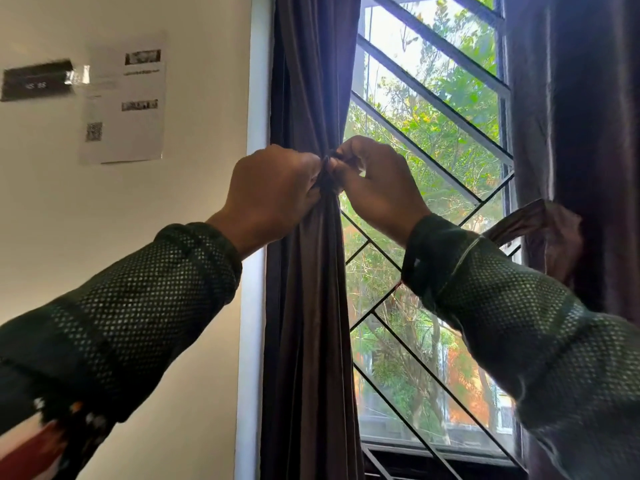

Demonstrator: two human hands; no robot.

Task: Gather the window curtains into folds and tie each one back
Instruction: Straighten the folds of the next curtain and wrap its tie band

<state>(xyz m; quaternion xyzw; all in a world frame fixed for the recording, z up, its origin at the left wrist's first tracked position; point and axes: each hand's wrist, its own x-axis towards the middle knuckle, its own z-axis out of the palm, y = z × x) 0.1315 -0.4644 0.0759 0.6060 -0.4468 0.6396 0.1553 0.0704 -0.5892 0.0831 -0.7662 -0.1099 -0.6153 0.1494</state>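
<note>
Both hands, left hand (273,188) and right hand (375,188), pinching tie-back (330,160) at left curtain (311,289) waist; gathered folds hanging straight below grip

Room by a barred window, home or office unclear.
Dark curtains (311,306), cream wall (138,237), taped printed notice (124,102) with QR code.

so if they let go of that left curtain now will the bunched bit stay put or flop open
The left curtain looks soft and floppy: it hangs in loose folds below the pinch. Both the left hand and right hand grip the gathered neck, so it probably spreads again if released untied. The fabric has a sheen, perhaps slippery.
</note>
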